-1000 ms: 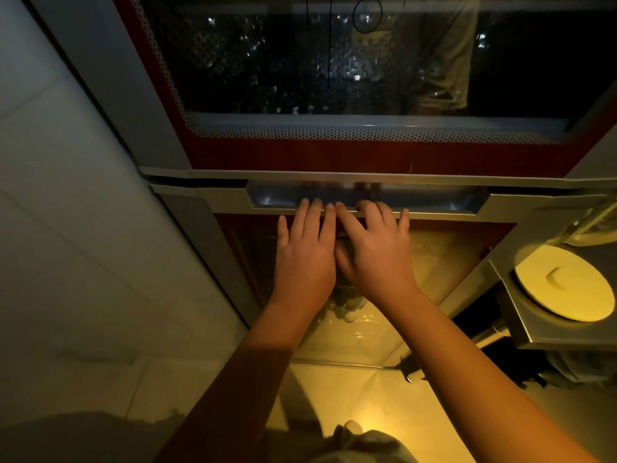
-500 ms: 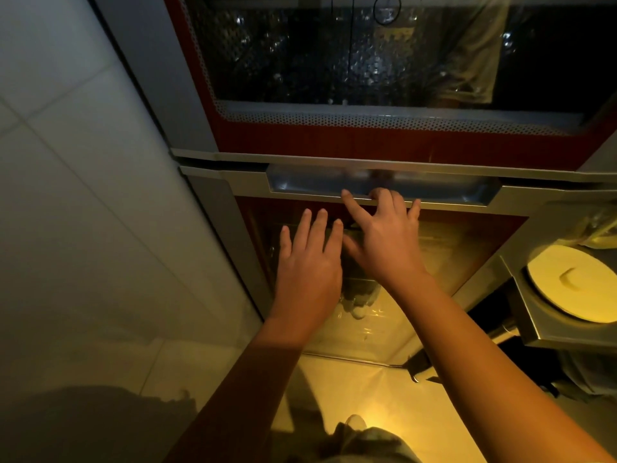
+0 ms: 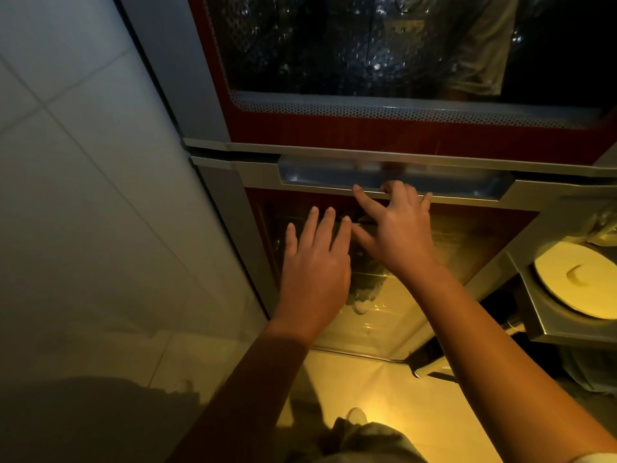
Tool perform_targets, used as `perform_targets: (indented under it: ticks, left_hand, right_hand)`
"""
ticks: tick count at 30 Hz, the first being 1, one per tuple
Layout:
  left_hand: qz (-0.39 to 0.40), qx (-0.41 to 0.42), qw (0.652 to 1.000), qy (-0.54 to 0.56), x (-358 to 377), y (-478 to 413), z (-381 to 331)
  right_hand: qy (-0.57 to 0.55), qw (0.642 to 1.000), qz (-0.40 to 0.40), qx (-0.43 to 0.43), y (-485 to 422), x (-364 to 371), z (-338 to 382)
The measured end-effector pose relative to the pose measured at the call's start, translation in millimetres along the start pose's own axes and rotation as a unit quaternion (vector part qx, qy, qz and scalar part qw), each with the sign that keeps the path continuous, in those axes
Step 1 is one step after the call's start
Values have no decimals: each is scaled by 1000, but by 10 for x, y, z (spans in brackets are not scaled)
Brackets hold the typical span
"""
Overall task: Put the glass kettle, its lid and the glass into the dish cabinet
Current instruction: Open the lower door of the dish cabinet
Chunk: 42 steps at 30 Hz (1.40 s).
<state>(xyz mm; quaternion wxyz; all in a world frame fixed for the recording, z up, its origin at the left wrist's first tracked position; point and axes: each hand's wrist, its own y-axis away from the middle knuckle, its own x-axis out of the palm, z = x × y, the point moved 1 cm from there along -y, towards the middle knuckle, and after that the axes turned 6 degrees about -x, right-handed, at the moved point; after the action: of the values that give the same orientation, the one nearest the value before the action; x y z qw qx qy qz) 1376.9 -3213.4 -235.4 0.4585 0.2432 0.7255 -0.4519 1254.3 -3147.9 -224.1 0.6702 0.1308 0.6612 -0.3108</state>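
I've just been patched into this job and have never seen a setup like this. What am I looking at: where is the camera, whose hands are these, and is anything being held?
No machine here: a person works bare-handed, and the one picture comes from a wide-angle camera on their head, looking forward and down. Both arms reach toward a red-framed dish cabinet with glass-fronted doors. The left hand is flat, fingers straight, before the glass of the lower door, holding nothing. The right hand has fingertips on the lip of the silver handle recess atop that door; whether they hook over it is unclear. At right, a round pale lid sits on a metal unit. The kettle and glass cannot be made out through the dark, reflective glass.
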Motion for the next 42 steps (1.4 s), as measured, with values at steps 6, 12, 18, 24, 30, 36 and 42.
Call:
perform_targets:
  ticks: [6, 12, 18, 24, 30, 36, 42]
  left_hand:
    - [-10, 4, 1000, 14, -67, 11, 13]
    - [-23, 16, 999, 18, -92, -21, -2]
    - [-18, 18, 999, 26, -56, -16, 15]
    - [-23, 21, 999, 32, -69, -43, 37]
    - [-21, 28, 999, 29, -123, -60, -40]
    - [-40, 51, 997, 30, -267, 215, -271]
    - [-47, 50, 998, 14, -362, 583, -448]
  right_hand:
    - [-6, 1000, -6, 5, -12, -14, 17]
    - [2, 1000, -5, 8, -17, -6, 10]
    - [5, 1000, -14, 6, -26, -1, 2]
    - [36, 999, -19, 2, -61, -2, 3]
    - [27, 990, -138, -30, 217, 87, 44]
    - [-3, 982, -176, -63, 619, 21, 48]
    - [-51, 988, -130, -60, 914, -51, 81]
